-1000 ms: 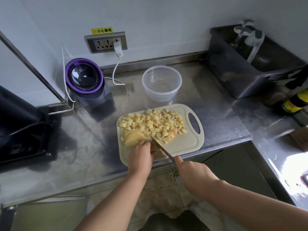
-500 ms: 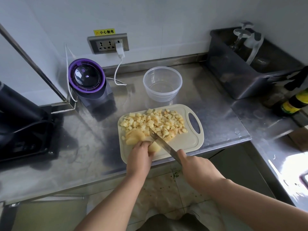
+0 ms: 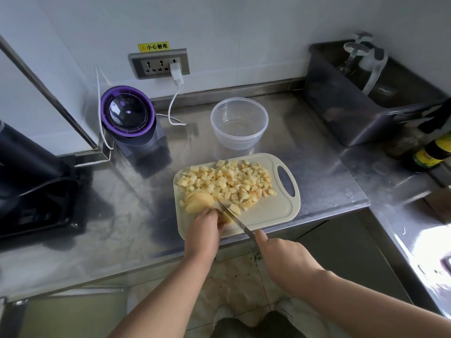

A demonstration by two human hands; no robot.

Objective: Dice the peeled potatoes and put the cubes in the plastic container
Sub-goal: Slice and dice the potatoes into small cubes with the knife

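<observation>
Diced potato cubes [image 3: 227, 181] cover the far half of the cutting board [image 3: 273, 213]. A fan of uncut slices [image 3: 197, 202] lies at 8 o'clock of that pile. The left hand [image 3: 203, 234], fingers curled, pins a potato piece [image 3: 226, 217] near the board's 6 o'clock edge. The right hand [image 3: 285, 259] grips the knife [image 3: 234, 220], blade angled into that piece. The plastic container [image 3: 239, 125], at 12 o'clock of the board, holds no cubes. Assessment: dicing mostly done, transfer not begun.

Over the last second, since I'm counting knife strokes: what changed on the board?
The knife in the right hand rose slightly, then came back down into the potato piece the left hand holds. Both grips, the cubes and the empty plastic container stayed.
</observation>
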